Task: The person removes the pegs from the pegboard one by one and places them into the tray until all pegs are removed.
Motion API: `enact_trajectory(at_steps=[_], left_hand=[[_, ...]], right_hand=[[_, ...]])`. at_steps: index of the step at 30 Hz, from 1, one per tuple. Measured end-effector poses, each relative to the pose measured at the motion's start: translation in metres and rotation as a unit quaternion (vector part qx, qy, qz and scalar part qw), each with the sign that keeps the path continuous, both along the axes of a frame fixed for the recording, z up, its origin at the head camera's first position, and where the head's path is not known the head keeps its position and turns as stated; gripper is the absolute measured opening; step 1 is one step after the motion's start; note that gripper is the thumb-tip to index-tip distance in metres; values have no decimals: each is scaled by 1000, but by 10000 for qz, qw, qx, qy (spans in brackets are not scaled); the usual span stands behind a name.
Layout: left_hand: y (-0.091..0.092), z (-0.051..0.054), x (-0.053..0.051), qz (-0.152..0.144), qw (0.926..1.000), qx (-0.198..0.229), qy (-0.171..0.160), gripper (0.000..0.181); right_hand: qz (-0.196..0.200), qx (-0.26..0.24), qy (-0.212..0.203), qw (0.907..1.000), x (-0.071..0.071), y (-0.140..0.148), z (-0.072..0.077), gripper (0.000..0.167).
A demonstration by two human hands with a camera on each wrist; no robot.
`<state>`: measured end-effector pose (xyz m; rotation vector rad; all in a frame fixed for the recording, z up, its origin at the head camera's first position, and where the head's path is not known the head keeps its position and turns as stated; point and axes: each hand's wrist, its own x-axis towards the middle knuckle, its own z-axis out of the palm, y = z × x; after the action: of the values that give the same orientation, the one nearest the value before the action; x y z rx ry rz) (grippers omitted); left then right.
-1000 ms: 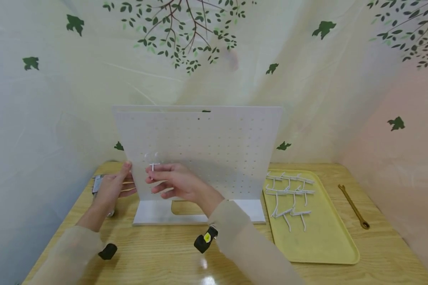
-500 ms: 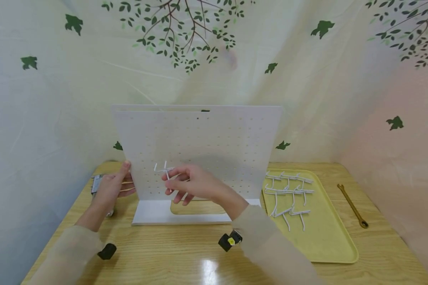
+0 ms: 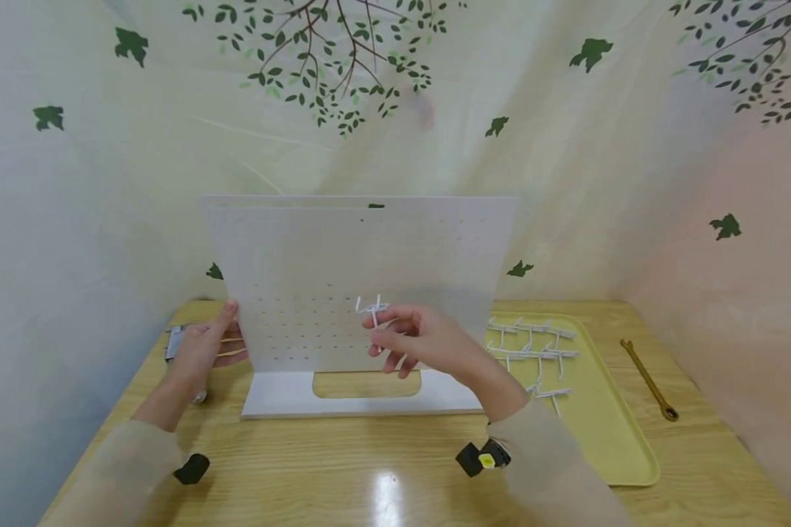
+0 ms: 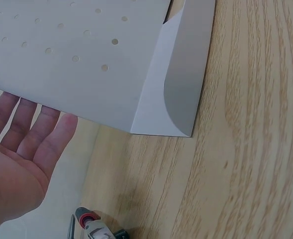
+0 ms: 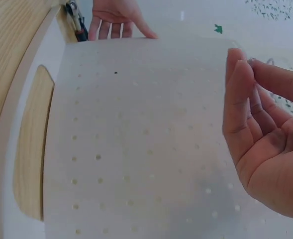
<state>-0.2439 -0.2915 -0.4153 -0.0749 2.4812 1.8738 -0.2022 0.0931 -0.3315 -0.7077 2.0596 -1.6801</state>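
Observation:
A white pegboard stands upright on its base. At its left side edge my left hand grips the board, thumb toward the front; the left wrist view shows the fingers meeting that edge, most tips hidden behind it. In front of the board's middle, my right hand pinches a white pegboard hook between thumb and fingers, its prongs pointing up. The hook looks apart from the board. In the right wrist view the fingers mostly hide it.
A yellow tray with several white hooks stands right of the board. Further right lies a brass-coloured wrench. Partly hidden behind the left hand are metal tools. A patterned curtain hangs behind the wooden table.
My right hand has moved to the right along the front of the pegboard, carrying the hook from near the left side to the middle. The left hand stays at the edge.

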Motion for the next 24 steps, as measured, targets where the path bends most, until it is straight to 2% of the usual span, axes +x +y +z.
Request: enact_trajectory(at_steps=[7,12,24], left_hand=[[0,-2,-2,58,9999,-112,-29,94],[0,-2,-3,60,10000,-72,0,92],[0,-3,-5,149,9998,-107,-25,93]], right_hand=[[-254,-379,-8,9990,15,35,-5,36],[-678,-367,140,9969,24,62,-8,36],[-1243,-15,532,9908,25,119,-6,34]])
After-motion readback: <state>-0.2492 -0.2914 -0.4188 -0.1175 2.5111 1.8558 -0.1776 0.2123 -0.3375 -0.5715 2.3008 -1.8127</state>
